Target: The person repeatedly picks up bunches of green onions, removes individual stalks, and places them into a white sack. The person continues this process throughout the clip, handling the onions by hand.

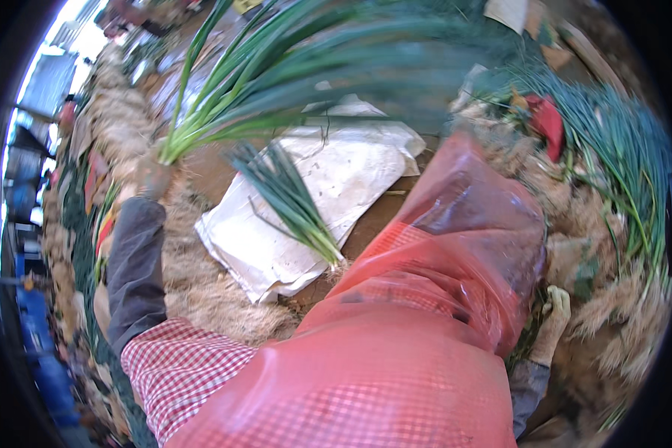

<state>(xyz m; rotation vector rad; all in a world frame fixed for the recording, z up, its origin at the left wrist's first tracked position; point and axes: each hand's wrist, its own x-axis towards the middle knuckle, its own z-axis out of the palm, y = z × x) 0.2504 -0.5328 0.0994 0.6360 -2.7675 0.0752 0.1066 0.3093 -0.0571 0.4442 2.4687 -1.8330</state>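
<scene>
My left hand (155,171), partly blurred, is shut around the white base of a bunch of spring onions (224,89); their long green leaves fan out to the upper right and blur with motion. A smaller bunch of spring onions (299,204) lies on a white woven sheet (246,235) on the ground, its roots towards me. At the right, beside my red plastic apron (403,347), my right hand (557,305) hangs low in a pale glove with its fingers curled. Whether that hand holds anything I cannot tell.
A large pile of spring onions (621,151) with pale roots (610,313) lies along the right, a red cloth (546,126) beside it. More rooty piles (117,112) run up the left. Blue drums or containers (45,358) stand at the far left. A person (67,112) is small at the upper left.
</scene>
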